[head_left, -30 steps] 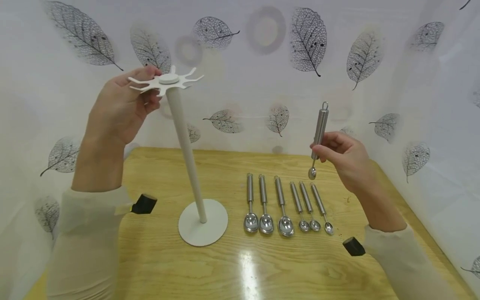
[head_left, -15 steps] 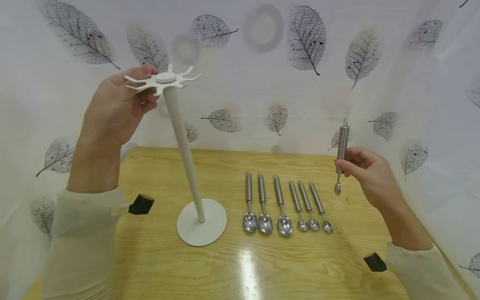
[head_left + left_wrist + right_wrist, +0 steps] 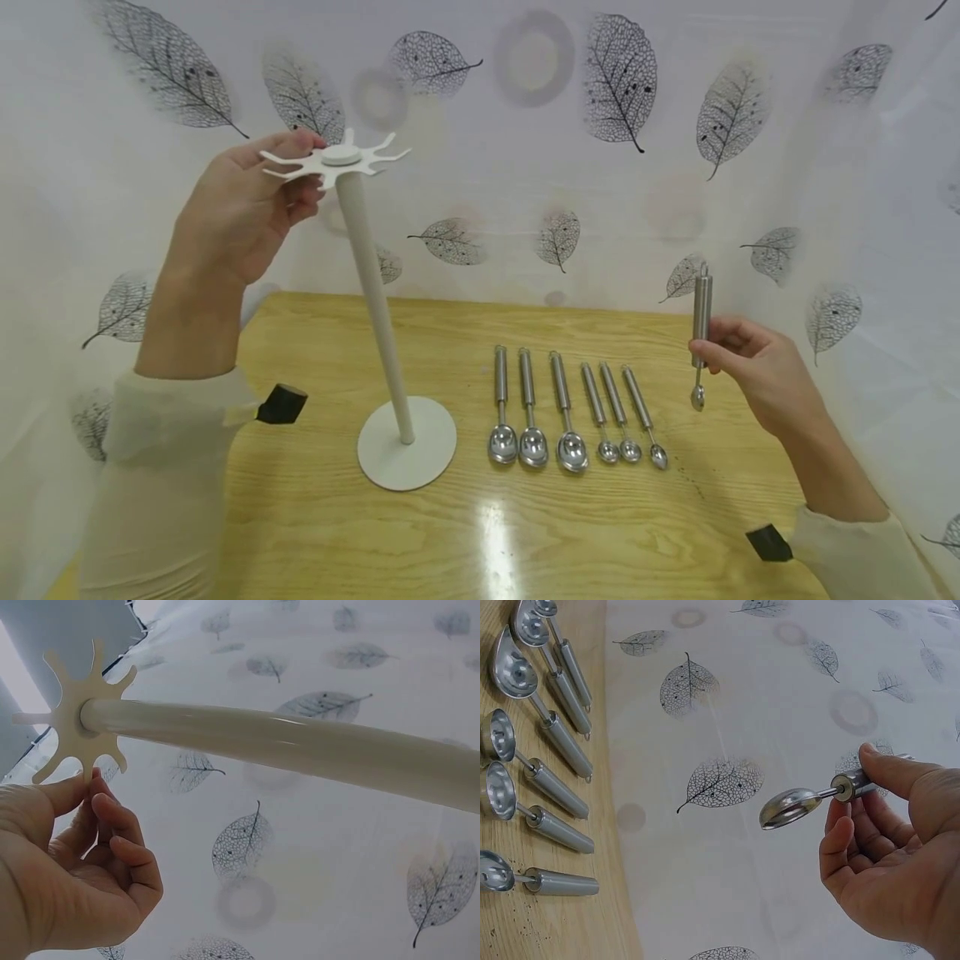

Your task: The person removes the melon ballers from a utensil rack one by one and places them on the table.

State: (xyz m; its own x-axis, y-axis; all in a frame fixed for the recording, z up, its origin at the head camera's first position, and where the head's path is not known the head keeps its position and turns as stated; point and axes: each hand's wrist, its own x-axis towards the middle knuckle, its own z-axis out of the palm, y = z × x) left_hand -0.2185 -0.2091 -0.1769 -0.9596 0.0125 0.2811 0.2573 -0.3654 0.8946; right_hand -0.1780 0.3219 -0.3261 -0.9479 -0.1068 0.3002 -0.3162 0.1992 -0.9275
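Observation:
My left hand [image 3: 251, 208] pinches one arm of the hooked top [image 3: 341, 156] of a white utensil stand [image 3: 372, 283]. The left wrist view shows the thumb and forefinger on a prong of that star-shaped top [image 3: 71, 716]. The stand is upright on its round base [image 3: 431, 446]. In my right hand [image 3: 761, 371] a small metal measuring spoon [image 3: 702, 321] is gripped by its handle, bowl down, above the table's right side. Its bowl [image 3: 791, 808] shows in the right wrist view. Several similar spoons [image 3: 572, 450] lie in a row between stand and right hand.
The wooden table [image 3: 360, 542] reaches to a pale leaf-printed curtain [image 3: 487, 192] at the back and sides. Small dark specks lie on the wood right of the spoon row. Black cameras [image 3: 283, 403] sit at both wrists.
My right hand has moved right and down with the measuring spoon, away from the row. The left hand has kept its hold on the stand's top. The spoons on the table have not moved.

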